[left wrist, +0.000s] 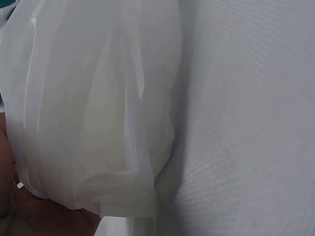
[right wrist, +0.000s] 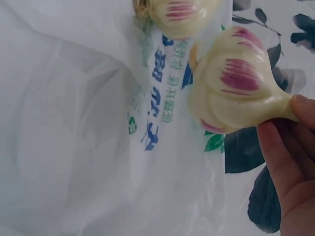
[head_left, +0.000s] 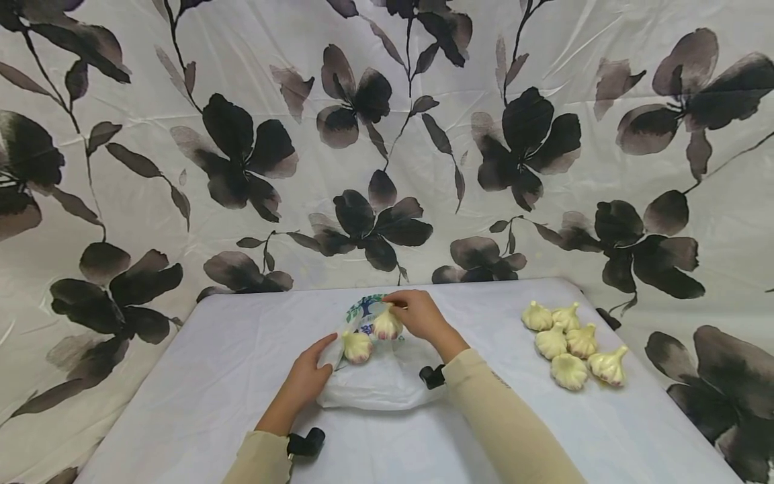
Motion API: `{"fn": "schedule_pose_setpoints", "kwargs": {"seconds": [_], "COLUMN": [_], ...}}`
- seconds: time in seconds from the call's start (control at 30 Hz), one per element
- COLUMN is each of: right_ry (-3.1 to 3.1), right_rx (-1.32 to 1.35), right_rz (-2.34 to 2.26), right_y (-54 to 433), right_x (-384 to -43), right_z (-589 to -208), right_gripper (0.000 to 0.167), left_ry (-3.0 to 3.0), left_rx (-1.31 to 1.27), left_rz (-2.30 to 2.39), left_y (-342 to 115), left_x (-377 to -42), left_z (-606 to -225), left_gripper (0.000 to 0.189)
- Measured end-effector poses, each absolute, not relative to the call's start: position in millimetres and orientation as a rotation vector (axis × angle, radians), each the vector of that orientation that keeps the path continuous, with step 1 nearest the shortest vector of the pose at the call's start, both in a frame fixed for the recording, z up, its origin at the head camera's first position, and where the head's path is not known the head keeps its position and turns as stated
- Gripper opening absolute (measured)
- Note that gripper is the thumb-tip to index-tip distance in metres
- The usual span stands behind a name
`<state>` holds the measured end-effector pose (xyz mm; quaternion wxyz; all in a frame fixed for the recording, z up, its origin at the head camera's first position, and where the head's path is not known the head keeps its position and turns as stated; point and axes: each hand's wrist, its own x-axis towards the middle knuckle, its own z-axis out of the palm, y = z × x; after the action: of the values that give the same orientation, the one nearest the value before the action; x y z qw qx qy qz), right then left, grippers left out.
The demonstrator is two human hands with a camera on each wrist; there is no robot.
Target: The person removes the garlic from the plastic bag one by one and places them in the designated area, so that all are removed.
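A white plastic bag (head_left: 381, 390) with blue and green print lies at the middle of the table. My right hand (head_left: 417, 314) pinches a garlic bulb (right wrist: 236, 83) by its stem, over the printed part of the bag. The bulb is cream with purple-pink streaks. Another garlic bulb (head_left: 357, 347) is at the bag's left side, close to my left fingertips. My left hand (head_left: 311, 370) grips the left edge of the bag. In the left wrist view, the plastic covers much of that hand.
Several garlic bulbs (head_left: 568, 343) sit grouped on the right side of the table. The table (head_left: 242, 356) has a white cover. Behind it hangs a cloth (head_left: 447, 202) with dark flowers. A small black device (head_left: 307, 441) is on the left wrist.
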<state>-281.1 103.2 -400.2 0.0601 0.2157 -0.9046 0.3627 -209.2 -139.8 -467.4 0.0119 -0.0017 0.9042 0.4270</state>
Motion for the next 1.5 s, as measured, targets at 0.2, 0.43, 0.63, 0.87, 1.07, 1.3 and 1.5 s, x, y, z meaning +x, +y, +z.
{"fn": "schedule_pose_setpoints", "kwargs": {"seconds": [0.2,0.43,0.63,0.87,1.07,1.3,1.5], "right_ry": [-2.746,-2.712,-2.697,-2.704,-2.695,-2.692,-2.688], "right_rx": [0.611,0.578,0.566,0.521,0.486,0.483,0.463], "right_rz": [1.108,1.11,1.112,1.111,1.111,1.102,1.101], "right_y": [113,125,138,154,168,182,194], "right_x": [-281,-281,-277,-276,-275,-274,-272], "right_z": [-396,-391,-386,-382,-381,-379,-377], "right_gripper": [0.028,0.027,0.028,0.029,0.03,0.03,0.029], "left_ry": [2.815,2.815,2.814,2.803,2.802,2.811,2.807], "left_rx": [-0.023,-0.016,-0.005,-0.004,-0.013,-0.005,-0.008], "left_rz": [1.322,1.322,1.317,1.335,1.333,1.327,1.327], "left_y": [-140,-140,-141,-141,-140,-141,-140], "left_x": [-209,-209,-210,-210,-209,-209,-209], "left_z": [-468,-467,-468,-469,-470,-470,-470], "left_gripper": [0.064,0.064,0.064,0.064,0.064,0.065,0.065]}}
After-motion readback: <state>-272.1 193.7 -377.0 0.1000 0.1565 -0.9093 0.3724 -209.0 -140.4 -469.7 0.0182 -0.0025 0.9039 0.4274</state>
